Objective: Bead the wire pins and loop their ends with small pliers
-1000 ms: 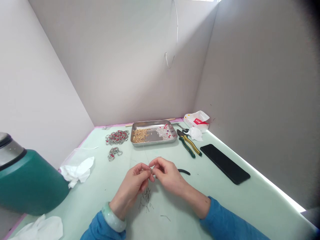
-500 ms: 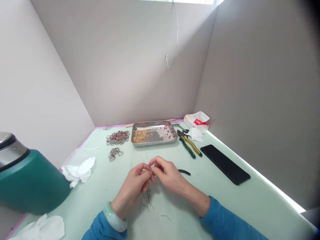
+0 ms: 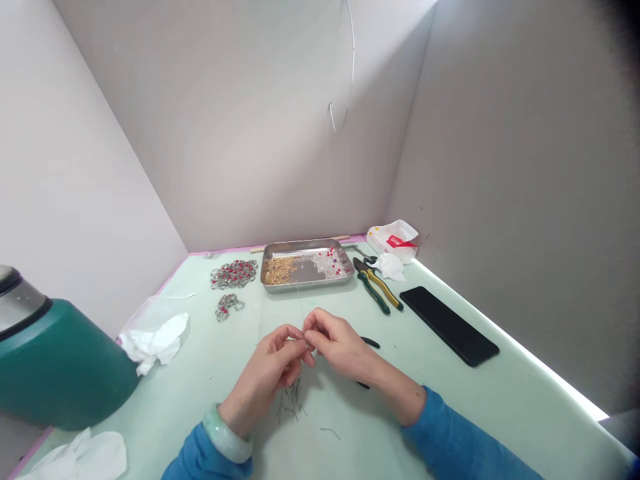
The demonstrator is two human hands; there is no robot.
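Note:
Both hands meet over the middle of the table, their fingertips pinched together. Between them a thin wire (image 3: 301, 308) sticks up toward the tray. My left hand (image 3: 277, 358), with a pale green bangle (image 3: 226, 437) at its wrist, is closed on the wire. My right hand (image 3: 336, 343) also pinches it, thumb against forefinger; the exact spot is hidden by the fingers. Below my left hand lies a bunch of short wire pieces (image 3: 291, 403). One bent wire piece (image 3: 331, 433) rests apart to the right. A dark-handled tool (image 3: 371, 342) is partly covered by my right hand.
A metal tray (image 3: 305, 287) holds gold beads and clear and red beads. Left of it lie piles of red-beaded rings (image 3: 234, 274). Pliers (image 3: 379, 290), a black phone (image 3: 450, 327) and a tissue pack (image 3: 395, 241) are on the right. A green flask (image 3: 70, 363) stands at left.
My right hand has shifted slightly, and the wire between my fingers now points more upright. More of the dark-handled tool shows beside my right wrist. The view has tilted a little.

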